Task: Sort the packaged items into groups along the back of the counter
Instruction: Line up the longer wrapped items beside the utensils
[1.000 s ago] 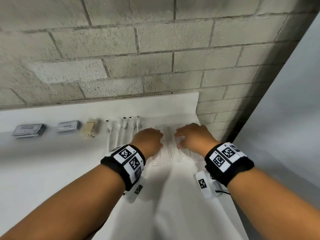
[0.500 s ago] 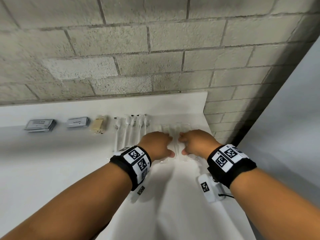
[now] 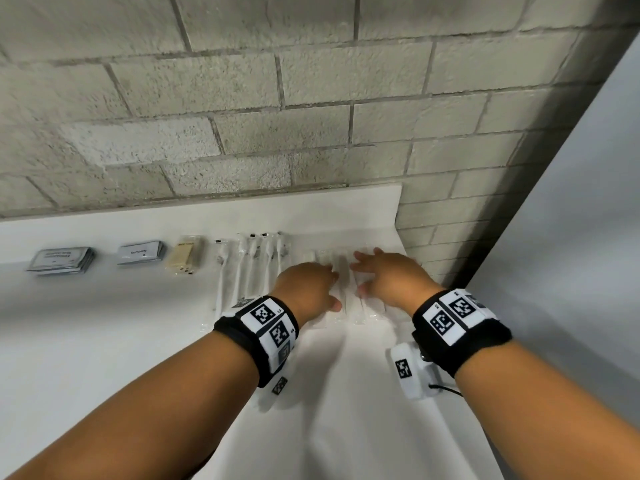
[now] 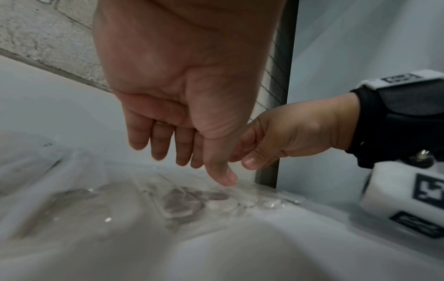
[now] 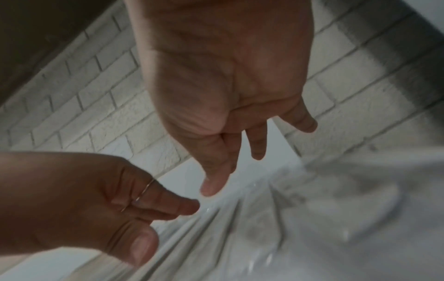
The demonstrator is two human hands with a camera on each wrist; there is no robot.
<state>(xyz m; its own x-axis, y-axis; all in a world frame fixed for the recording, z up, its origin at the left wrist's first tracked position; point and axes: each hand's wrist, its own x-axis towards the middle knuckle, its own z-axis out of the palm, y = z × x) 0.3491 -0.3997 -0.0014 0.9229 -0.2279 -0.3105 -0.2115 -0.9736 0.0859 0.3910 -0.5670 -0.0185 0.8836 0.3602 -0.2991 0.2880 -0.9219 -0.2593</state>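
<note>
Several clear-wrapped white packets [image 3: 341,268] lie side by side at the back right of the white counter [image 3: 104,341]. Both my hands hover over them. My left hand [image 3: 325,285] has straight, relaxed fingers pointing down at the packets [image 4: 182,201], and its thumb tip is at or just above the wrap. My right hand [image 3: 367,271] is spread flat above the right part of the pile [image 5: 264,228], with its fingers [image 5: 258,150] apart. Neither hand holds anything. The packets' near ends are partly hidden under my hands.
Along the back, from the left, lie a stack of grey sachets [image 3: 60,259], a second grey packet stack [image 3: 140,252], a beige wrapped item [image 3: 183,259] and wrapped toothbrushes [image 3: 249,268]. A block wall [image 3: 311,116] stands behind. A grey panel [image 3: 571,237] closes the right side.
Half a second ago my fingers were curled together over the clear packets. Now both hands have spread open, with the right hand's fingers reaching further back.
</note>
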